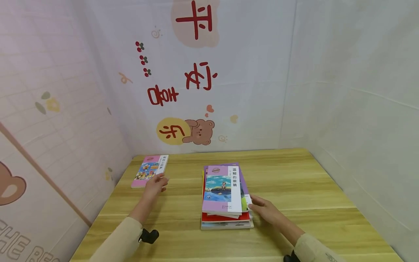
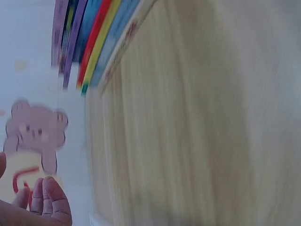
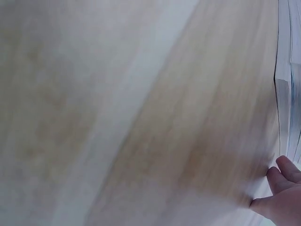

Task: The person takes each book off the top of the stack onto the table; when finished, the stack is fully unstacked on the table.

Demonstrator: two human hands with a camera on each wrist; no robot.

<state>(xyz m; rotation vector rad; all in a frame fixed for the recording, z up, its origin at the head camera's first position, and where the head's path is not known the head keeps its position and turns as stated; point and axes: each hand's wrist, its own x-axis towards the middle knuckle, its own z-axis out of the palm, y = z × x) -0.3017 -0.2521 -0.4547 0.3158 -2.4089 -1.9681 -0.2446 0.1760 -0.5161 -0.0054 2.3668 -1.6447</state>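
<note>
A thin book (image 1: 146,171) with a pink and blue picture cover lies flat at the table's far left. My left hand (image 1: 155,186) is just over its lower right corner, fingers loosely bent and holding nothing. Near the middle stands a stack of books (image 1: 226,225), its layers slightly out of line. On top is a book (image 1: 218,189) with a blue sea picture and a white title strip. At the stack's right side is my right hand (image 1: 266,211), fingertips right at the book edges. In the right wrist view, its fingers (image 3: 286,169) reach alongside white page edges (image 3: 284,108).
The wooden table (image 1: 294,182) is bounded behind by a white printed cloth (image 1: 248,80) with red characters and a bear. More cloth hangs along the left and right sides. Colourful book spines (image 2: 96,42) show in the left wrist view.
</note>
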